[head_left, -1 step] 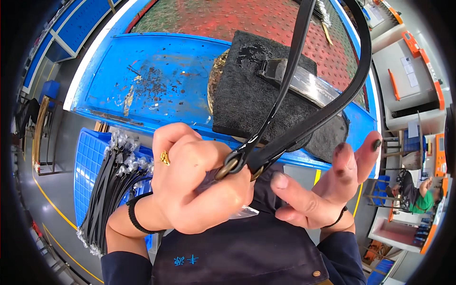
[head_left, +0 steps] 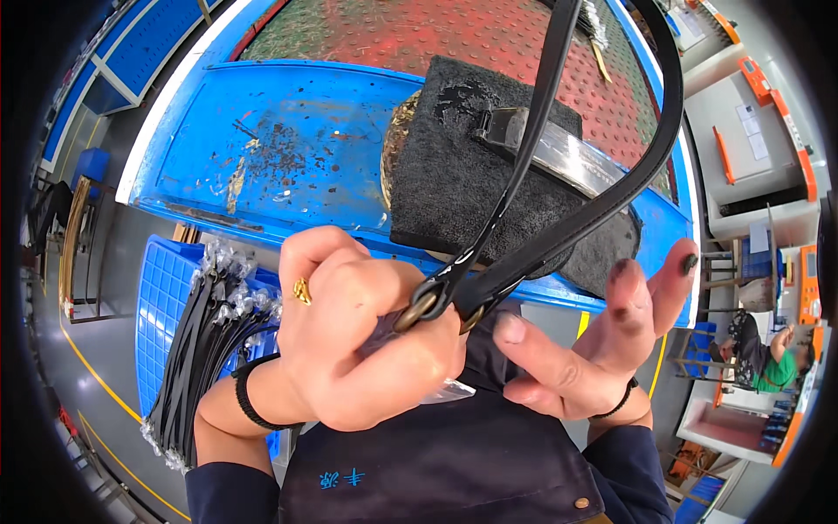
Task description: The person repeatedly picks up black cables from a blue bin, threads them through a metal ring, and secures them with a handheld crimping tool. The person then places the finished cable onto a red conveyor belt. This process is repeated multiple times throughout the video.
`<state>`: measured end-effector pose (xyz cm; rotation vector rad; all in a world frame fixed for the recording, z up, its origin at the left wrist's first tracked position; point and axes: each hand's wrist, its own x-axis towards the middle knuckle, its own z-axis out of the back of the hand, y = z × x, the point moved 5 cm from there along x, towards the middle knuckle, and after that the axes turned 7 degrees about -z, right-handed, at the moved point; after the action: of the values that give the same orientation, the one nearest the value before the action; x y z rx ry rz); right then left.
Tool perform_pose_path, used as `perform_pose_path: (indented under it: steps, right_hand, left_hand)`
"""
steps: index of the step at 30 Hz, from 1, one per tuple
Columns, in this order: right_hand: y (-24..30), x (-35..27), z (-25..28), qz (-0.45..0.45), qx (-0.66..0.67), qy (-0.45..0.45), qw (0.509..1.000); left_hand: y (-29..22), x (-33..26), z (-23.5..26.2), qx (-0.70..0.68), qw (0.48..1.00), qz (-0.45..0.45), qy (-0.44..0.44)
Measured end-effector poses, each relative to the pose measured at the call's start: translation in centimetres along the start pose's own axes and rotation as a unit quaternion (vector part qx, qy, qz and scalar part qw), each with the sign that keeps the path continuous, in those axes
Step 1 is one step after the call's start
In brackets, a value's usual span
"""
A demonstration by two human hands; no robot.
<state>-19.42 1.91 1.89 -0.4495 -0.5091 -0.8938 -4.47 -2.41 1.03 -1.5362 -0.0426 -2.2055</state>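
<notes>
Fingers of the left hand (head_left: pixel 353 336) curled tight around the brass ring (head_left: pixel 417 310) end of a black strap (head_left: pixel 567 223), pinching it close to the chest. From that ring the strap rose in two runs, one thin and one broad, up past the top edge of the view. Just beside it, the right hand (head_left: pixel 580 349) stood spread, palm up, thumb nearly touching the strap's end, holding nothing. Behind both lay a dark felt pad (head_left: pixel 454 175) on a blue table (head_left: pixel 288 148), a metal clamp (head_left: pixel 559 157) resting on the pad. Down at the left, a bundle of black straps (head_left: pixel 196 349) hung over a blue crate (head_left: pixel 161 297)
</notes>
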Motion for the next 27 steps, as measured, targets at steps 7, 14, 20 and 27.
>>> perform_pose_path:
  steps: [7,14,20,27]
  right_hand:
    - [-0.1,0.0,0.1,-0.004,0.065,-0.017,0.998]
    - [-0.3,0.2,-0.4,-0.013,0.071,-0.01,0.997]
    - [-2.9,-2.3,0.9,-0.138,0.21,-0.131,0.959]
    - [-7.9,-8.3,-1.7,-0.336,-0.05,0.151,0.928]
  left_hand:
    - [0.0,-0.4,-0.2,0.004,1.0,-0.023,0.016]
    - [-0.3,-0.6,-0.1,0.016,0.998,-0.037,0.049]
    - [0.9,0.0,0.5,-0.022,0.99,0.01,0.139]
    - [3.3,0.4,2.1,-0.097,0.982,0.097,0.127]
